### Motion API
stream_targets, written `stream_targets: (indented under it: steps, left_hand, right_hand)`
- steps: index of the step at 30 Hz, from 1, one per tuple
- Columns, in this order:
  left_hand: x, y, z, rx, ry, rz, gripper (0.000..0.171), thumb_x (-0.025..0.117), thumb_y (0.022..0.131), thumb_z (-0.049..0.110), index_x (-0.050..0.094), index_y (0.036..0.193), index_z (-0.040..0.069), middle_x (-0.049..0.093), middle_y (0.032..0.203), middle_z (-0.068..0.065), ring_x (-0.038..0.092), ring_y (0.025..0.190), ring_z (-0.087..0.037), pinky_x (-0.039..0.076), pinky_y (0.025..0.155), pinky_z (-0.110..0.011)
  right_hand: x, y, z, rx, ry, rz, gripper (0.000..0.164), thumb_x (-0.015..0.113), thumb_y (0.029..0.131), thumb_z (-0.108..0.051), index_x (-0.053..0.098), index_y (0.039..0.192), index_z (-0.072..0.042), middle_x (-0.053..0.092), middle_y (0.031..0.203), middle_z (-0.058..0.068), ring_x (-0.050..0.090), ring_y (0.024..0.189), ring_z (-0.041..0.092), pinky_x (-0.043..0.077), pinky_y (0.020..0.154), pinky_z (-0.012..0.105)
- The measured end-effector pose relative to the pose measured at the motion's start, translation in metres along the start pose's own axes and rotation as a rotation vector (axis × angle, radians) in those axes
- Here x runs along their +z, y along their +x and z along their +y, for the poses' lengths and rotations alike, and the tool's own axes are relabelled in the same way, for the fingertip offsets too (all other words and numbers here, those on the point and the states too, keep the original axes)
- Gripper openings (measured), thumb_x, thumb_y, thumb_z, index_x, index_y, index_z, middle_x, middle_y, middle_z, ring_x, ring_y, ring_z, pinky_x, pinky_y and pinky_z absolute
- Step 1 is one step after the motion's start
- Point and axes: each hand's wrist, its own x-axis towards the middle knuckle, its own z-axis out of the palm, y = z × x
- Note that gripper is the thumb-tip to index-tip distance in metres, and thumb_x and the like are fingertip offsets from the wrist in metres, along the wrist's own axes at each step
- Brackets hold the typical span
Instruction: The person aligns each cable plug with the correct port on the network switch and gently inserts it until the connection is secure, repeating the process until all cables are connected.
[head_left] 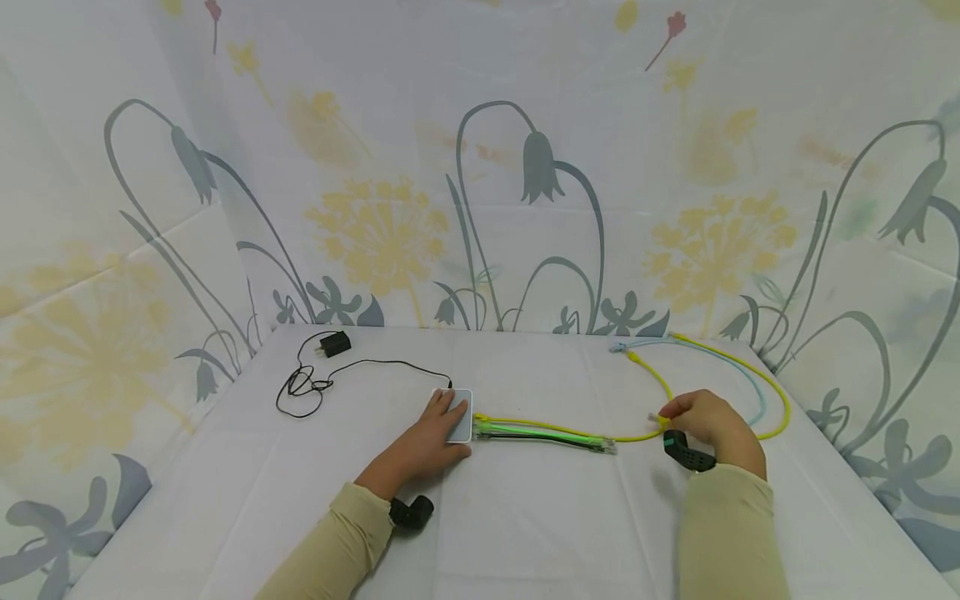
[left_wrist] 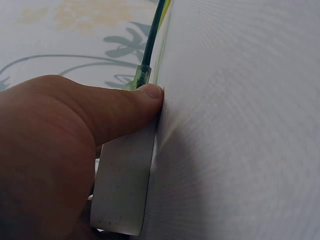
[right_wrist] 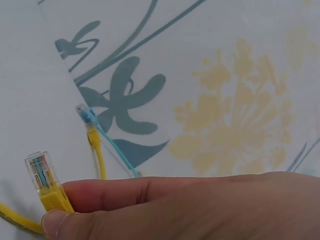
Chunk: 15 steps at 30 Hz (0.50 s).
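My left hand (head_left: 433, 429) holds a small white network switch (head_left: 462, 417) on the table, fingers over its top and thumb along its near side. In the left wrist view the thumb sits by a green-tinted clear plug (left_wrist: 142, 75) at the box's end. From the switch's right side run a yellow network cable (head_left: 547, 423), a green cable (head_left: 532, 432) and a black cable (head_left: 551, 439). Between thumb and forefinger, my right hand (head_left: 708, 421) pinches a yellow network cable's clear-tipped plug (right_wrist: 47, 180), its tip pointing away from the fingers.
Back right lie a light blue cable (head_left: 705, 341) and a looped yellow cable (head_left: 783, 400), partly behind the right hand. A black power adapter (head_left: 334, 343) is at the back left, its thin tangled cord (head_left: 375, 361) reaching the switch. Floral cloth (head_left: 495, 250) hangs behind the table.
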Motion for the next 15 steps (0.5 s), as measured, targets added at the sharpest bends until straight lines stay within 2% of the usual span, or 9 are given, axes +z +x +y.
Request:
stream_targets:
  steps: [5, 15]
  left_hand:
    - [0.0007, 0.0007, -0.0005, 0.003, 0.007, 0.004, 0.073, 0.064, 0.093, 0.033, 0.03, 0.153, 0.011, 0.012, 0.163, -0.014, 0.001, 0.152, -0.032, 0.023, 0.117, -0.05]
    - [0.0004, 0.0001, 0.0002, 0.005, 0.003, 0.003, 0.073, 0.065, 0.093, 0.033, 0.03, 0.153, 0.011, 0.012, 0.163, -0.015, 0.001, 0.152, -0.033, 0.022, 0.117, -0.051]
  right_hand:
    - [0.0024, 0.003, 0.0002, -0.02, 0.011, 0.023, 0.027, 0.067, 0.086, -0.017, 0.07, 0.109, -0.004, 0.066, 0.112, 0.018, 0.054, 0.108, 0.038, 0.039, 0.094, 0.056]
    - [0.0083, 0.0069, -0.0086, -0.052, -0.021, 0.066, 0.031, 0.065, 0.09, -0.022, 0.067, 0.116, -0.005, 0.064, 0.12, 0.021, 0.055, 0.112, 0.041, 0.041, 0.093, 0.056]
